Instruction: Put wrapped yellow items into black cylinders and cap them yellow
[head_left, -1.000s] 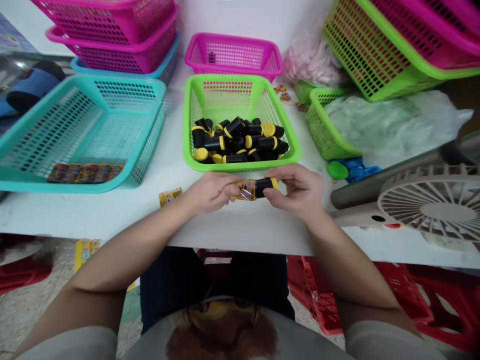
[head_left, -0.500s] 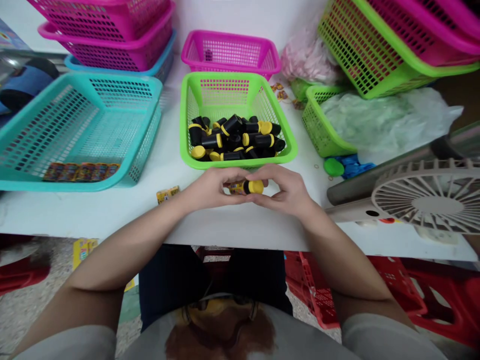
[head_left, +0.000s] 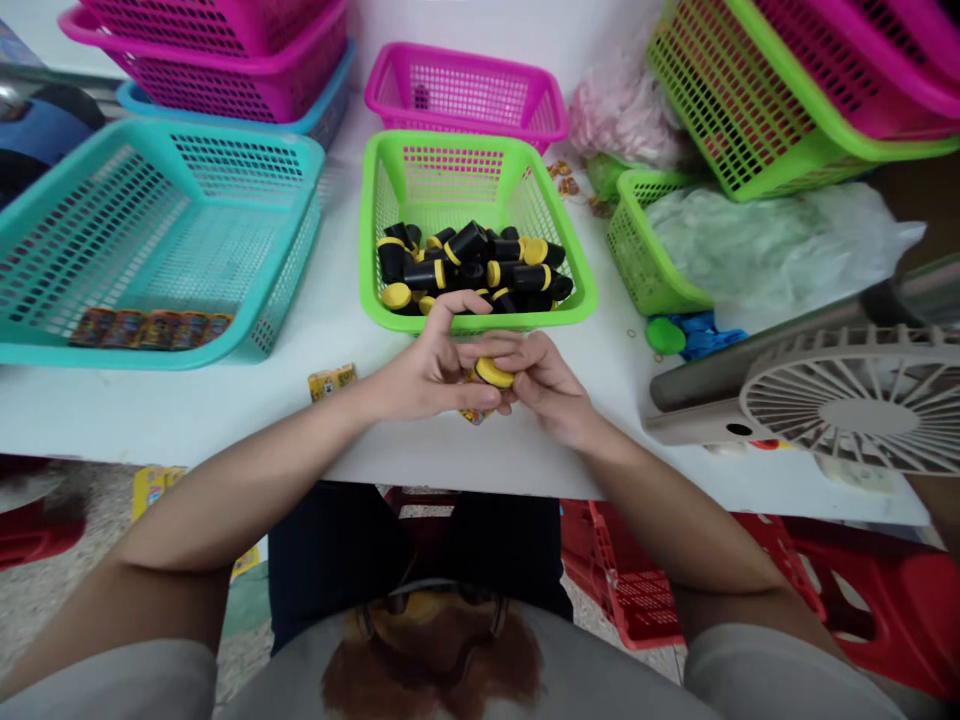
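Both my hands meet over the white table's front edge, just in front of a green basket point(head_left: 390, 200). My left hand point(head_left: 424, 370) and my right hand point(head_left: 547, 385) are closed together on one small black tube with a yellow cap point(head_left: 493, 373); its yellow end faces up towards me. A bit of colourful wrapper point(head_left: 474, 414) pokes out below my fingers. The green basket holds several black tubes with yellow caps point(head_left: 469, 270).
A teal basket point(head_left: 292, 250) at left holds a row of small colourful packets point(head_left: 146, 327). One loose packet point(head_left: 331, 381) lies on the table by my left wrist. Pink baskets point(head_left: 465, 95) stand behind, more green baskets and plastic bags at right, a grey fan point(head_left: 840, 400) at right.
The tube lay sideways between my hands a second ago; it has been turned end-on, yellow cap up, and my hands have closed in tighter around it.
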